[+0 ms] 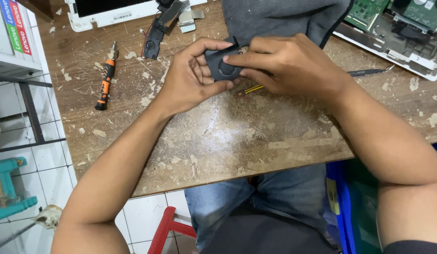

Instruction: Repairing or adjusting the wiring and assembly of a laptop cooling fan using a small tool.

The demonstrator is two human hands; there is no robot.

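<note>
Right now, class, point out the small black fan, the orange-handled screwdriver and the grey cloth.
small black fan (224, 67), head view, its round hub.
orange-handled screwdriver (105, 83), head view, its grip.
grey cloth (279, 16), head view, its middle.

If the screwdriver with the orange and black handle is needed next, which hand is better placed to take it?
Probably the left hand. The screwdriver lies on the table on its side, while the right hand is farther off, across the small black fan both hands hold. The left would first have to release the fan.
</note>
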